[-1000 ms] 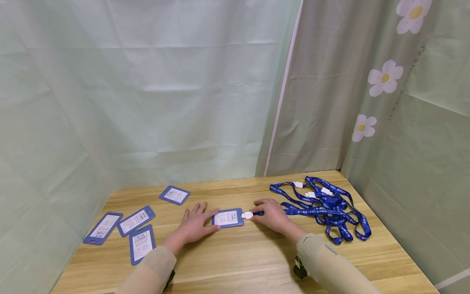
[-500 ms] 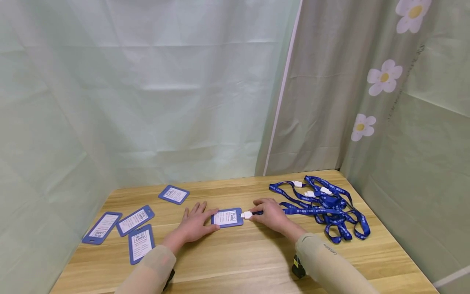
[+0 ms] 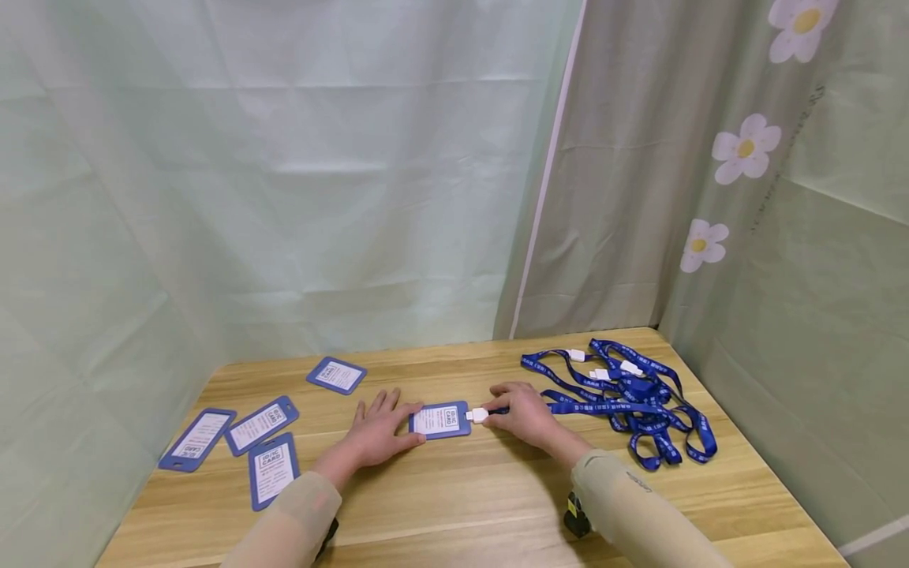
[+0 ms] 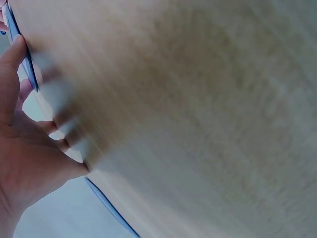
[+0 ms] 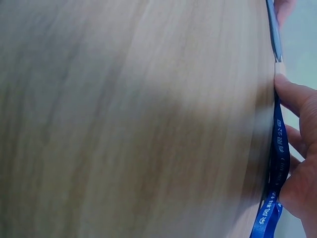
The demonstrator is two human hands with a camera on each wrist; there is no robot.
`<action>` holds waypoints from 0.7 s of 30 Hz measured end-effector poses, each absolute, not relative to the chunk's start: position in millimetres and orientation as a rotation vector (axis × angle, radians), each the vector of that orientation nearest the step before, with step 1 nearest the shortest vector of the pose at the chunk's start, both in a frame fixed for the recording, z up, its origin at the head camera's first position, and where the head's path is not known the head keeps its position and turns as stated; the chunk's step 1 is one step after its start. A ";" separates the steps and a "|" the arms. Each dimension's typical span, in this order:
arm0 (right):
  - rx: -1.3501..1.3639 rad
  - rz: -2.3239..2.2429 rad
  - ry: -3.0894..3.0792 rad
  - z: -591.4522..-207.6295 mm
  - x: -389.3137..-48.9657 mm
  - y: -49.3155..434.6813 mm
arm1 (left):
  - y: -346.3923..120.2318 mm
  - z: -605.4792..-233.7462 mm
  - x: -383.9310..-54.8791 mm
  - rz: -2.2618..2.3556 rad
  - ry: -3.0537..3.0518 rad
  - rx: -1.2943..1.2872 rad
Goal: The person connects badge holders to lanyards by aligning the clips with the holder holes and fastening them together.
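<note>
On the wooden table in the head view lies a blue-framed badge holder with a white ID card inside. My left hand holds its left end between thumb and forefinger, the thumb on the near edge and the forefinger on the far one. The other fingers spread onto the table. At the holder's right, slotted end, a white lanyard clip meets the slot. My right hand pinches the lanyard right behind that clip. In the right wrist view the blue lanyard strap runs beneath the palm.
Several tangled blue lanyards with white clips lie at the right. Another badge holder is behind my left hand; three more, including one upright holder, lie at the left. Curtains enclose the table's back and sides.
</note>
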State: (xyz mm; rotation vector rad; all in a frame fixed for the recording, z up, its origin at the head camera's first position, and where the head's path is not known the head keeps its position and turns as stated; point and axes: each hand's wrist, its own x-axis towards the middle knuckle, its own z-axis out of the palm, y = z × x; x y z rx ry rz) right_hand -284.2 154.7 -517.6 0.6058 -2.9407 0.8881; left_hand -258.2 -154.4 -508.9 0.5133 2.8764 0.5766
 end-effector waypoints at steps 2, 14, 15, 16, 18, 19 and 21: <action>0.607 0.896 -2.938 -516.8 -283.9 154.7 | -154.3 -508.7 -258.5 0.569 2.876 0.515; 0.559 0.914 -2.966 -516.8 -284.5 153.2 | -154.2 -508.2 -258.9 0.576 2.863 0.513; 0.555 0.918 -2.965 -516.7 -284.3 153.1 | -154.2 -507.9 -258.9 0.576 2.861 0.512; 0.552 0.920 -2.965 -516.6 -284.2 153.0 | -154.1 -507.8 -258.9 0.576 2.858 0.511; 0.544 0.921 -2.970 -516.1 -284.0 152.9 | -154.0 -507.7 -259.0 0.576 2.856 0.511; 0.542 0.919 -2.971 -515.8 -284.0 152.8 | -154.0 -507.7 -259.0 0.575 2.854 0.512; 0.541 0.920 -2.969 -515.4 -283.6 152.9 | -153.9 -507.3 -259.0 0.573 2.853 0.513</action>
